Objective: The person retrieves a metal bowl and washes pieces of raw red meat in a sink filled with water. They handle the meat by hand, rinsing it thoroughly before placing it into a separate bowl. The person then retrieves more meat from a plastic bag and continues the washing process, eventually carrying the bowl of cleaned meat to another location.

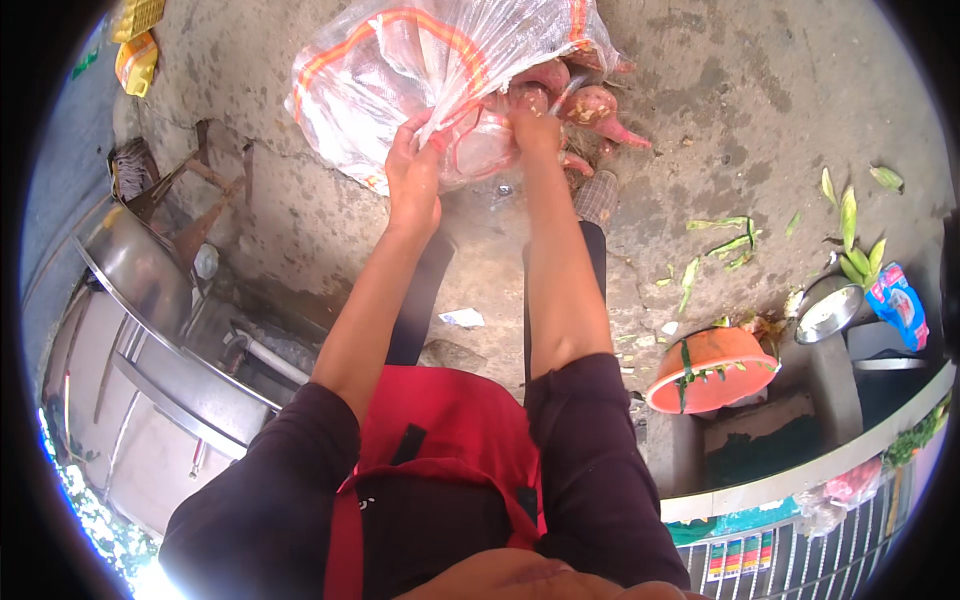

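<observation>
A translucent white woven plastic sack (352, 82) with orange-red stripes lies on the concrete floor ahead of me. My left hand (412, 169) pinches a gathered fold of it between thumb and fingers. At the sack's mouth, my right hand (536, 131) is closed on its edge, fingertips partly hidden. A thin red string (459, 146) loops over the plastic between both hands. Pink-skinned sweet potatoes (592, 106) spill from the opening just beyond my right hand; others remain inside. A thin pale strip (570, 91) lies among them, its kind unclear.
Stainless-steel sink equipment (142, 262) stands at left. To the right, an orange plastic basin (712, 367) tilts by a concrete trough (832, 390), near a metal bowl (829, 307). Green husks (847, 217) litter the floor. A yellow jug (137, 67) sits far left.
</observation>
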